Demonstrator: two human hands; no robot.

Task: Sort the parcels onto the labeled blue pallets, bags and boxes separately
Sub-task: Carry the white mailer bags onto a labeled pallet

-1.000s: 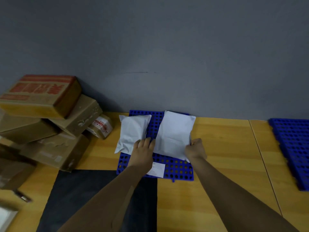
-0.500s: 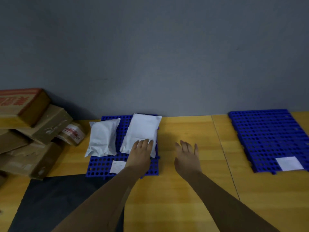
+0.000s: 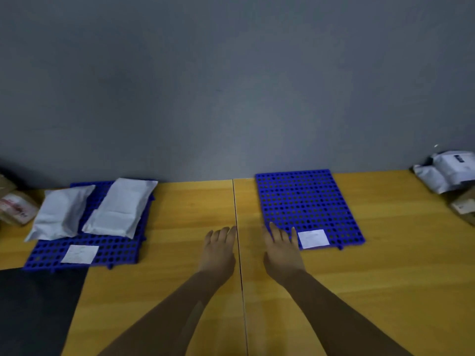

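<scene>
Two white parcel bags lie side by side on the left blue pallet [image 3: 115,253]: a smaller bag [image 3: 60,211] and a larger bag [image 3: 120,206]. That pallet carries a white label [image 3: 80,253] at its front. A second blue pallet [image 3: 305,201] on the right holds only its white label [image 3: 313,238]. My left hand [image 3: 218,250] hovers open over the wooden table [image 3: 180,291] between the pallets. My right hand [image 3: 281,249] is open too, its fingers over the right pallet's front left corner. Neither hand holds anything.
Cardboard boxes [image 3: 15,204] sit at the far left edge. More white bags [image 3: 447,170] and a brown box [image 3: 465,204] are piled at the far right. A dark mat [image 3: 38,309] covers the table's front left. A grey wall stands close behind.
Both hands have let go of the larger bag and moved right, off the left pallet. The view has swung right, bringing the right pallet and the right pile into sight.
</scene>
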